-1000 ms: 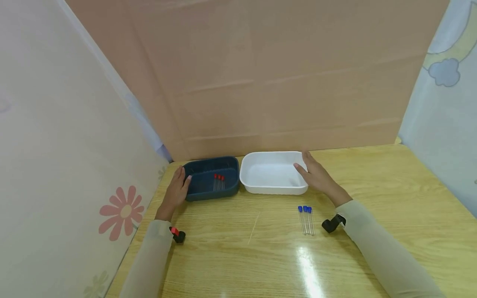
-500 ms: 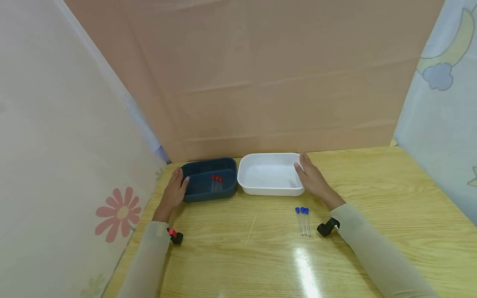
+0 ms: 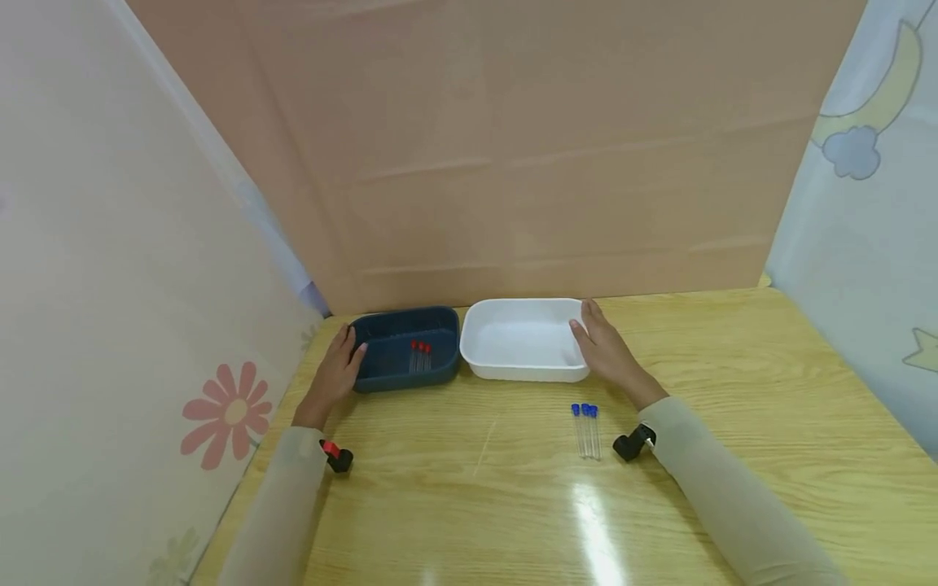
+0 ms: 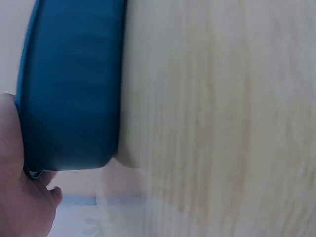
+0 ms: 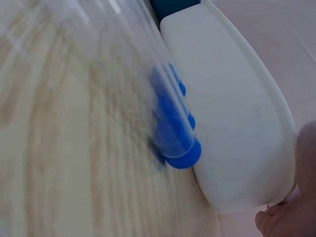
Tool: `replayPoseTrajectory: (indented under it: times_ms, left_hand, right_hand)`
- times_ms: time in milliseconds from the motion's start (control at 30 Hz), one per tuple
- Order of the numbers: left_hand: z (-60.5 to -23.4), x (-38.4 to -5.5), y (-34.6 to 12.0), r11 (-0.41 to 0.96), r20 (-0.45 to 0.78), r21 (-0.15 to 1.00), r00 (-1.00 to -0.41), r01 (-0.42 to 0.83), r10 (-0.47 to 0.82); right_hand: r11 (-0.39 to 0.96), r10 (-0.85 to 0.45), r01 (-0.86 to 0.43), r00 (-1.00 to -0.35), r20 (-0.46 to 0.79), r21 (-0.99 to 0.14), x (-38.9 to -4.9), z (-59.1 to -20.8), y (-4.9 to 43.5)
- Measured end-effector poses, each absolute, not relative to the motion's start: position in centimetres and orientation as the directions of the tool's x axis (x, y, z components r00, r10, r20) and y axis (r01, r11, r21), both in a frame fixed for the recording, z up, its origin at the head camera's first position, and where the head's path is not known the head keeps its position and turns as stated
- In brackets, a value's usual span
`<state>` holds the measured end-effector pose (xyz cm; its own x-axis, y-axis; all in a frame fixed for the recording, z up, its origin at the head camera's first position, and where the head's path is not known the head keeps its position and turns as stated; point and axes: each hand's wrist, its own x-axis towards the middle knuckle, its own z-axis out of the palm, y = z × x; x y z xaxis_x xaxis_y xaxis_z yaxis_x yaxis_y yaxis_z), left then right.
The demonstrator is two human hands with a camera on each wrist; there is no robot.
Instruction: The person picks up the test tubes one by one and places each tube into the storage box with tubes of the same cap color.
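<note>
My left hand (image 3: 335, 376) grips the left end of a dark blue tray (image 3: 406, 382), thumb over the rim and fingers along the outside. Inside that tray lie several clear tubes with red caps (image 3: 421, 347). At the right end of a white tray (image 3: 523, 373), my right hand (image 3: 610, 352) holds the rim, its thumb reaching over the inner side. The two trays stand side by side, their near ends meeting. In front of the white one, several clear tubes with blue caps (image 3: 585, 409) lie together; the right wrist view shows these blue caps (image 5: 180, 143) close up.
A wooden table (image 3: 454, 505) carries everything. Brown paper (image 3: 476, 163) rises right behind the trays. A pale wall with a flower print (image 3: 234, 413) borders the left side, and another printed wall (image 3: 865, 228) stands at the right.
The head view has turned slightly, so everything sits a little further left in it. Both hands stay on their trays, and the tubes keep their places.
</note>
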<state>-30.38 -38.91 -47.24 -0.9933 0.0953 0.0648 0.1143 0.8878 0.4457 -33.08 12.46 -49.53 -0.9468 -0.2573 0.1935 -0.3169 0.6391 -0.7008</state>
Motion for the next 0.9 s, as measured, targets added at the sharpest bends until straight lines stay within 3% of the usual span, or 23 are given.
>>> replayPoseTrajectory:
  times_ms: [233,367,567,900]
  left_hand:
    - [-47.4,-30.3,-40.1,0.807,0.065,0.574,-0.990,0.138,0.124]
    - [-46.6,-30.0,-39.8,0.777,0.170,0.599,-0.979,0.192,0.111]
    - [-45.0,-28.9,-37.9,0.726,0.433,0.570,-0.891,0.385,0.133]
    - [-44.2,-26.0,-33.7,0.646,0.612,0.489,-0.758,0.586,0.224]
  right_hand:
    - [0.649,-0.267,-0.319,-0.946,0.186,-0.691,-33.1,-49.4,11.8]
    - [0.657,-0.259,-0.315,-0.948,0.187,-0.685,-33.1,-49.4,11.9]
    - [0.666,-0.255,-0.310,-0.949,0.184,-0.678,-33.1,-49.2,12.1]
    - [0.666,-0.254,-0.315,-0.948,0.191,-0.676,-32.7,-49.3,12.4]
